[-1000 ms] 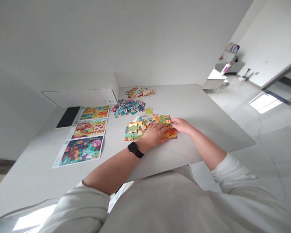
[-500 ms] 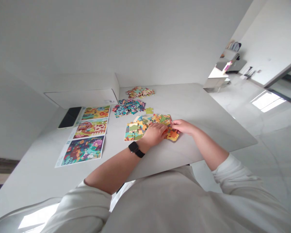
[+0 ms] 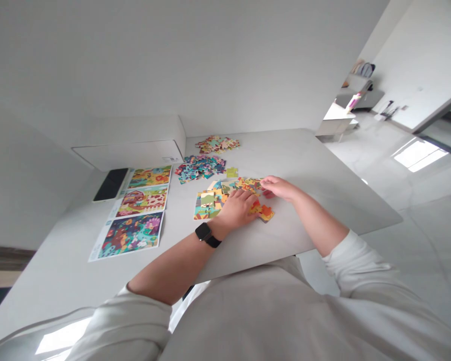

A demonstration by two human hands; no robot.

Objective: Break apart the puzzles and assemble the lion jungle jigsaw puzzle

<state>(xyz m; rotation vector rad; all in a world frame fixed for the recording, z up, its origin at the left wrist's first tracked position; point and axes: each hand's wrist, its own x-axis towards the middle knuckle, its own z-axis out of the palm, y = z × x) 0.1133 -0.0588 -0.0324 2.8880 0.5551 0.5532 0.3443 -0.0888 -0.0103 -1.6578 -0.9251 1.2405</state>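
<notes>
A partly joined, colourful jigsaw puzzle (image 3: 209, 201) lies in the middle of the white table (image 3: 323, 190). My left hand (image 3: 238, 208), with a black watch (image 3: 207, 234) on its wrist, rests flat on the puzzle's near right part, fingers stretched out. An orange group of pieces (image 3: 263, 212) lies just right of those fingers. My right hand (image 3: 280, 186) is at the puzzle's right edge, fingers curled in a pinch on a small reddish puzzle piece (image 3: 269, 194).
Behind the puzzle lie a loose green piece (image 3: 231, 172), a blue pile of pieces (image 3: 199, 167) and a pink-yellow pile (image 3: 217, 144). To the left are a sheet with three printed pictures (image 3: 139, 210), a black phone (image 3: 110, 184) and a white box (image 3: 135, 145).
My right hand has shifted a little away from me along the puzzle's right edge, uncovering the orange group of pieces. My left hand stays on the puzzle.
</notes>
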